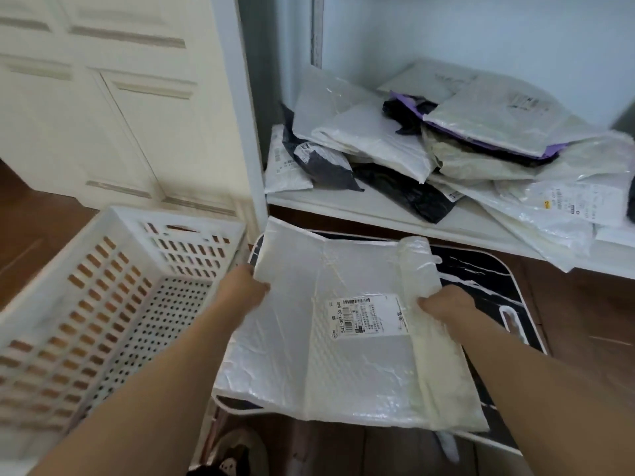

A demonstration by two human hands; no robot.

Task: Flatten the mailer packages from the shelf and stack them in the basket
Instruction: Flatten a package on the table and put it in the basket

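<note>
A large white bubble mailer (292,345) with a printed shipping label lies spread over a black marbled board in front of me. My left hand (245,286) grips its upper left edge. My right hand (446,302) pinches its right side, where the flap is folded over. On the left stands the white perforated basket (113,297), with nothing visible inside it. On the low white shelf (395,214) behind lies a heap of several mailers (429,146), white, black and purple ones.
The black board with white veins (498,286) lies on the dark wooden floor under the mailer. A cream panelled door (103,97) stands behind the basket. Some white mailers hang over the shelf's front edge at the right (556,235).
</note>
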